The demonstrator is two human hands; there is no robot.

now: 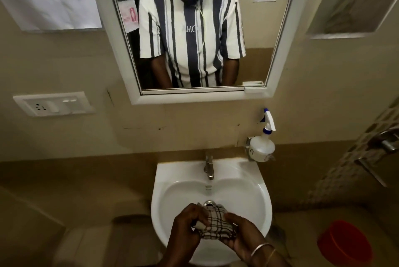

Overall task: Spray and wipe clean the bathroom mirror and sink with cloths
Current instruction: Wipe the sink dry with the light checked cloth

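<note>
A bunched checked cloth (216, 222) is held over the bowl of the white sink (244, 197), just in front of the drain. My left hand (187, 228) grips its left side and my right hand (241, 234) grips its right side, fingers curled round the fabric. The white-framed mirror (254, 36) hangs on the wall above and reflects a person in a striped shirt. A white spray bottle (262, 148) with a blue and white trigger stands at the sink's back right corner, beside the wall.
A metal tap (209, 168) rises at the back of the sink. A switch and socket plate (53, 103) is on the wall at left. A red bucket (343, 243) stands on the floor at lower right. A toilet lid (82, 243) is at lower left.
</note>
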